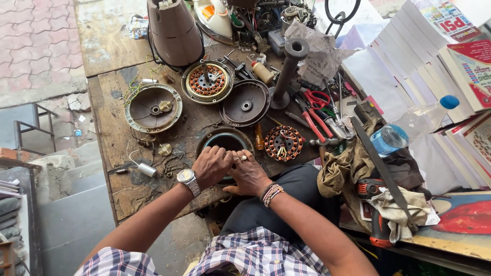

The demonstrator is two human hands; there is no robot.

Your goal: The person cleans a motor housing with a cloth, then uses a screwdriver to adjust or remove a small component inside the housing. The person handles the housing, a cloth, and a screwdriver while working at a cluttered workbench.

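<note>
My left hand (210, 164) and my right hand (249, 174) rest together on the near rim of a round metal motor housing (225, 138) at the front edge of the worn wooden workbench (110, 117). Both hands' fingers are curled and meet over a small part that I cannot make out. A metal watch sits on my left wrist, beaded bands on my right. A copper-wound stator (283, 143) lies just right of the housing, beside a small amber bottle (259, 137).
Farther back lie a fan cover (153, 108), a wound rotor (207, 82) and a dark disc (246, 103). A black pipe stand (286, 71), red-handled pliers (314, 113), rags, a water bottle (409, 128), a drill (376, 214) and stacked books (450, 56) crowd the right.
</note>
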